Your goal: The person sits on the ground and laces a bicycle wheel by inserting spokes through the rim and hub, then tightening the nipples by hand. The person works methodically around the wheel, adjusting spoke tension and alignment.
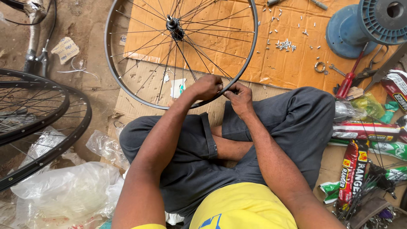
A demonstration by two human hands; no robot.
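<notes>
Fingers of the left hand (207, 87) curl closed around the near arc of the wheel rim (113, 80); those of the right hand (240, 96) pinch at the same arc, just beside. The rim lies flat on cardboard (280, 63), extending away from both hands, hub (173, 23) beyond. Both hands lie equally near.

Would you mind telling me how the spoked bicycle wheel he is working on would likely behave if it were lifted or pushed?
The wheel is a thin dark rim with fine spokes and no tyre, so it is probably light for its size. Both hands, left and right, meet at its near edge. Stood on edge it would likely roll or flop over. The spokes look loosely laced, so it may flex.
</notes>
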